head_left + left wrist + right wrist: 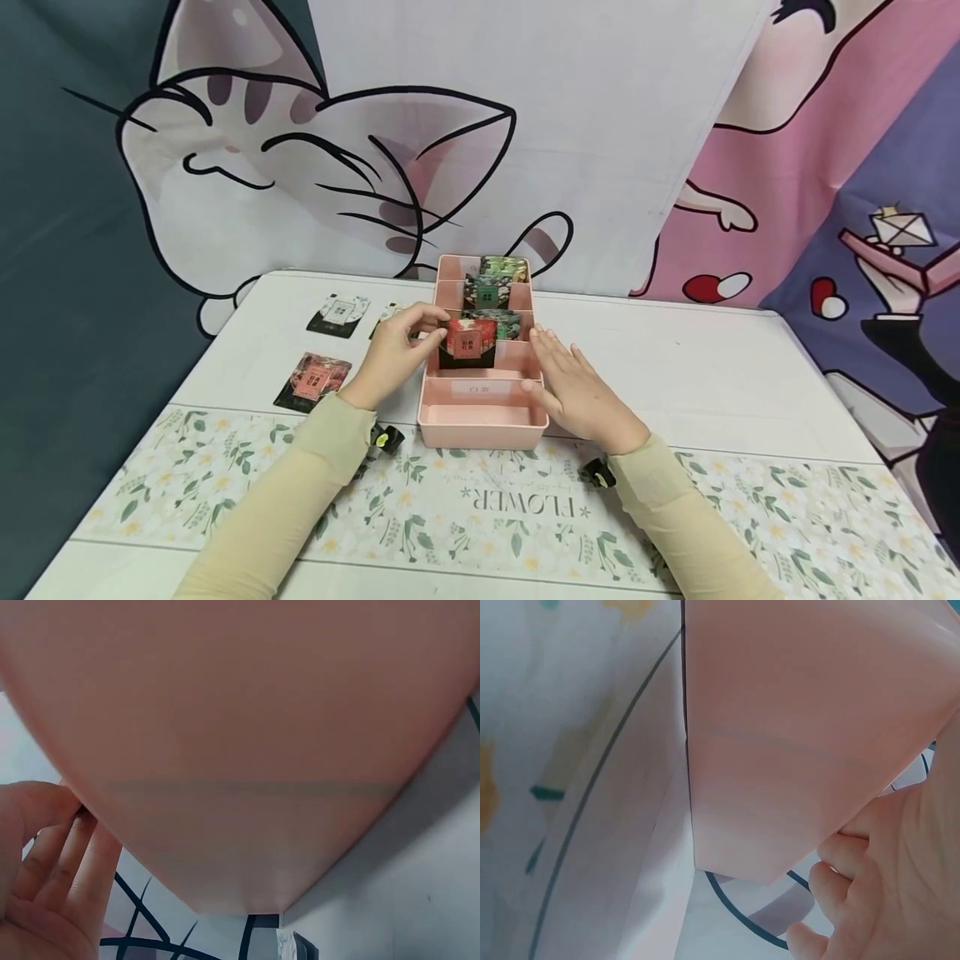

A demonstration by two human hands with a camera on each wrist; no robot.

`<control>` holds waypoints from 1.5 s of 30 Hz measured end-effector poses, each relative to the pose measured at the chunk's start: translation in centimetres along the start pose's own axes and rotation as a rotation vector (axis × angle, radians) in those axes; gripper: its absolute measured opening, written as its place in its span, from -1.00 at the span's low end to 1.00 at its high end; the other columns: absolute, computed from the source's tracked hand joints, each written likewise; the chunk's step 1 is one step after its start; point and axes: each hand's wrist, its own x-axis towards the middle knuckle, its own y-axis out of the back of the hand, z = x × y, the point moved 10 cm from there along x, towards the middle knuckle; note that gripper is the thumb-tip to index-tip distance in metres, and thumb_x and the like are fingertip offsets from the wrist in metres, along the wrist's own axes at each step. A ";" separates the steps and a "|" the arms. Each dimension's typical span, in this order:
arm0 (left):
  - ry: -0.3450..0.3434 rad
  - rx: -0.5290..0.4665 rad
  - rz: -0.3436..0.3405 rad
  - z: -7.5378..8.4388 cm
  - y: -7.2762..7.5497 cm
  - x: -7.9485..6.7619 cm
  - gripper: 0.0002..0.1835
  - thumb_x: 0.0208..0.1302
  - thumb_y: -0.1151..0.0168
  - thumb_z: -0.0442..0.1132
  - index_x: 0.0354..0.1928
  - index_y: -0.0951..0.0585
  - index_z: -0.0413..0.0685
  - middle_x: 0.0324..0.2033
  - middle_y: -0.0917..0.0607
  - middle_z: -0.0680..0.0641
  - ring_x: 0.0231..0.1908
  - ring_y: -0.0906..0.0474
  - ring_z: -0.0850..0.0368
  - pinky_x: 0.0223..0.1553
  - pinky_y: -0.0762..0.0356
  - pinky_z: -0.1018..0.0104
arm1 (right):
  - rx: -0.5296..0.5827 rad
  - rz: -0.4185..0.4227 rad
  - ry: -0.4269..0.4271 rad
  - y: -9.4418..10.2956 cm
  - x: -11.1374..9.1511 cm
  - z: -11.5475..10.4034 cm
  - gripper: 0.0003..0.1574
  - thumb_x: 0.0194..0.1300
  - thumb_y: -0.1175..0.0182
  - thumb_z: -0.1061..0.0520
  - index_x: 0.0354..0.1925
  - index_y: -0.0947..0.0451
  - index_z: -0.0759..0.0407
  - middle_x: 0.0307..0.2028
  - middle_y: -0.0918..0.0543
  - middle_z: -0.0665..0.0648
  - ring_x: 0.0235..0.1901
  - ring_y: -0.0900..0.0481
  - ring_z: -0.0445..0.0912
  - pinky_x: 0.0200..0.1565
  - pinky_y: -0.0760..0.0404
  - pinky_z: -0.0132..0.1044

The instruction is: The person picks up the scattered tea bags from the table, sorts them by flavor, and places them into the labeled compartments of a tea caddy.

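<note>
Fabric printed with a smiling cartoon cat point(300, 183) hangs behind a white table point(637, 350) with a floral band point(405, 517) across it, where a long pink divided tray point(482, 436) stretches away from the wearer. At the tray's left side, the left hand point(397, 350) has thumb and index finger closed to a thin pinch on the left edge of a red and black tea sachet point(468, 343), which faces the wearer over the tray's second compartment from the front; whether its lower edge meets the compartment floor cannot be told. Along the tray's right side lies the right hand point(577, 383), fingers extended, thumb spread at the rim, with no sachet in its grasp. Three green-toned sachets point(487, 293) stand in the tray's farther compartments, one each. Left of the tray lie another red sachet point(313, 382) and, beyond it, a white and black sachet point(339, 315). For a neat placing, the held sachet would best stay upright and square to the dividers, its lower edge clearing them before release; the pinch should stay light and high to spare the thin packet a crease, while the right hand steadies the tray against sliding
</note>
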 end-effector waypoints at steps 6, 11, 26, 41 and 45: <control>-0.117 0.098 0.021 0.5 -0.2 0.1 -0.85 0.36 -0.32 -0.40 -0.07 -0.69 -0.13 -0.19 -0.75 -0.06 -0.18 -0.68 0.07 -0.16 -0.73 0.27 | -0.004 0.005 0.005 0.0 0.0 0.0 -0.03 0.60 0.21 -0.32 0.63 0.20 0.22 0.61 0.17 0.15 0.59 0.14 0.13 0.56 0.20 0.09; -0.185 0.184 0.039 1.0 -0.5 -0.1 -0.91 0.36 -0.32 -0.37 -0.13 -0.69 -0.12 -0.18 -0.75 -0.07 -0.18 -0.67 0.05 -0.11 -0.71 0.15 | 0.004 -0.003 -0.003 -0.1 0.0 0.0 -0.03 0.60 0.20 -0.31 0.63 0.22 0.20 0.62 0.17 0.15 0.59 0.21 0.06 0.57 0.21 0.08; -0.191 0.327 0.114 0.7 0.1 -0.4 -0.89 0.37 -0.30 -0.35 -0.10 -0.69 -0.11 -0.18 -0.74 -0.07 -0.12 -0.62 0.00 -0.07 -0.63 0.13 | -0.004 -0.001 -0.001 -0.2 0.1 0.1 -0.03 0.61 0.21 -0.32 0.62 0.20 0.22 0.61 0.16 0.18 0.59 0.19 0.09 0.56 0.15 0.12; -0.121 0.320 0.164 0.5 2.2 -0.9 -0.84 0.40 -0.26 -0.31 -0.04 -0.68 -0.13 -0.14 -0.74 -0.11 -0.11 -0.67 -0.04 -0.05 -0.64 0.02 | 0.001 -0.003 0.002 -0.3 0.1 0.1 -0.02 0.60 0.22 -0.33 0.62 0.21 0.22 0.62 0.18 0.17 0.59 0.19 0.11 0.56 0.15 0.13; -0.077 0.313 0.175 0.7 3.7 -0.9 -0.80 0.41 -0.24 -0.29 0.02 -0.66 -0.15 -0.11 -0.73 -0.14 -0.14 -0.67 -0.04 -0.12 -0.65 0.03 | 0.004 -0.004 -0.002 -0.2 0.1 0.0 -0.02 0.60 0.20 -0.32 0.62 0.21 0.23 0.61 0.18 0.17 0.59 0.17 0.12 0.56 0.17 0.11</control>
